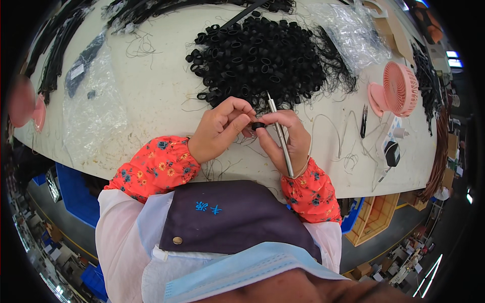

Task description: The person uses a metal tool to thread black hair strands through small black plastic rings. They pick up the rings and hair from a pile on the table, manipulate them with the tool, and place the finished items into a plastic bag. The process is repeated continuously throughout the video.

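A small black loop (258,125) is pinched between the thumb and forefinger of my right hand (293,139). That same hand carries a slim silver pen-shaped tool (281,136) with a thin pointed tip, slanting away from me; a pale cord runs from its rear end. Close against the loop's left side, my left hand (220,129) has its fingers curled together; whether they grip the loop or a thread on it is hidden. Just beyond both hands lies a big heap of similar black loops (257,55) on the white table (166,91).
Clear plastic bags (93,116) lie at left, and more plastic (353,38) at far right. Pink fans (399,88) stand on both sides. A black pen-like item (364,121), a power strip (389,134) and loose cord are at right. Black straps (197,7) line the far edge.
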Motion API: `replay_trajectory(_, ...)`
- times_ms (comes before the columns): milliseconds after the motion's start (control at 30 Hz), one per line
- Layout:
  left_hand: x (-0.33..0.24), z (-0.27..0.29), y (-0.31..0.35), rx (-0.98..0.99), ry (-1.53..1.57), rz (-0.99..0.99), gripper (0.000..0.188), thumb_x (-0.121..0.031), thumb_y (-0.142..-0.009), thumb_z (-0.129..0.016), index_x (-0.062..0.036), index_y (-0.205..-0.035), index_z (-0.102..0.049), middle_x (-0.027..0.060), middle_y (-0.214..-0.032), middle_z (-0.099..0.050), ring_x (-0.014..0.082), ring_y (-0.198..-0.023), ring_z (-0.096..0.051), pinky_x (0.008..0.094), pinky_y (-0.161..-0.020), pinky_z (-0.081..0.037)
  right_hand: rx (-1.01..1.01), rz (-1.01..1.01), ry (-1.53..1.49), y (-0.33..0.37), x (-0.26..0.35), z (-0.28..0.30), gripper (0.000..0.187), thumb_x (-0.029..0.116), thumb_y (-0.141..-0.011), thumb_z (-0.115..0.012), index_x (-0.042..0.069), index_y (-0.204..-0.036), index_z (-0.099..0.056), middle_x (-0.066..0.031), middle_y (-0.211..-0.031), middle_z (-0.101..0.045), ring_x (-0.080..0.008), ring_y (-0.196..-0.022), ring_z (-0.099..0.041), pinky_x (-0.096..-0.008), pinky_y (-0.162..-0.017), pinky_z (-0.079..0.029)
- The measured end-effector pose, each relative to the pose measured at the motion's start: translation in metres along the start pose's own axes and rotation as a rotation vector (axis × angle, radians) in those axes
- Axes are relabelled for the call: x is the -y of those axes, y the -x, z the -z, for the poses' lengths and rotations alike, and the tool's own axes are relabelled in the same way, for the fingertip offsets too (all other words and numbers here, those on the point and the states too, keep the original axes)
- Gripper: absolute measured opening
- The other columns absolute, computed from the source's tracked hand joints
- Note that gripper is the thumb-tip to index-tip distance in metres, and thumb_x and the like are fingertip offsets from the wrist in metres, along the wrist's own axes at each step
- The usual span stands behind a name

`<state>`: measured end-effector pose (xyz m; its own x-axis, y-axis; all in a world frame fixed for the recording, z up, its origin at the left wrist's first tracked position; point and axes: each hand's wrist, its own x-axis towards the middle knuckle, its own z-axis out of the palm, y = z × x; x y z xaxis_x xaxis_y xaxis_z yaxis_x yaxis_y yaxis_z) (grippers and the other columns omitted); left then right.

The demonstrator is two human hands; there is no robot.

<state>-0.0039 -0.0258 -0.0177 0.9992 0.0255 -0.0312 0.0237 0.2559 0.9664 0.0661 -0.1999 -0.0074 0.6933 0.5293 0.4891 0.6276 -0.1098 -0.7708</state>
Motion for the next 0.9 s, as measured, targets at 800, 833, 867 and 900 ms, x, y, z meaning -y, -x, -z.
replay_trajectory(800, 0.003, 0.003, 0.000, 0.042, 0.046, 0.052, 0.007, -0.010, -0.099, -0.049, -0.0034, -0.102, -0.048, 0.0030, -0.087, -0.059, 0.0061, -0.068, -0.058, 0.0204, -0.061, -0.048, 0.007, -0.319, -0.364, 0.000, 0.016, 0.005, 0.022, 0.011, -0.096, -0.053, -0.001, -0.115, -0.056, -0.0102, -0.091, -0.066, -0.0150, -0.088, -0.064, -0.0278, -0.079, -0.050)
replay_trajectory(833, 0.004, 0.003, 0.000, 0.036, 0.054, 0.047, 0.007, -0.010, -0.099, -0.048, -0.0035, -0.102, -0.048, 0.0030, -0.087, -0.059, 0.0059, -0.068, -0.058, 0.0202, -0.060, -0.048, 0.025, -0.331, -0.476, 0.001, 0.013, 0.007, 0.023, 0.013, -0.097, -0.052, -0.002, -0.114, -0.056, -0.0106, -0.090, -0.065, -0.0157, -0.087, -0.064, -0.0283, -0.079, -0.050)
replay_trajectory(867, 0.002, 0.005, 0.000, 0.052, 0.035, 0.057, 0.008, -0.010, -0.099, -0.047, -0.0032, -0.103, -0.047, 0.0045, -0.090, -0.060, 0.0068, -0.070, -0.058, 0.0210, -0.062, -0.049, 0.043, -0.342, -0.587, 0.002, 0.007, 0.012, 0.024, 0.015, -0.098, -0.051, -0.003, -0.113, -0.056, -0.0110, -0.090, -0.065, -0.0163, -0.085, -0.064, -0.0288, -0.078, -0.050)
replay_trajectory(900, 0.001, 0.007, 0.000, 0.070, 0.015, 0.073, 0.009, -0.010, -0.100, -0.046, -0.0028, -0.104, -0.046, 0.0061, -0.093, -0.060, 0.0076, -0.073, -0.058, 0.0218, -0.063, -0.050, 0.058, -0.355, -0.701, 0.004, 0.003, 0.014, 0.025, 0.017, -0.099, -0.049, -0.003, -0.112, -0.056, -0.0113, -0.089, -0.065, -0.0170, -0.084, -0.064, -0.0293, -0.078, -0.050)
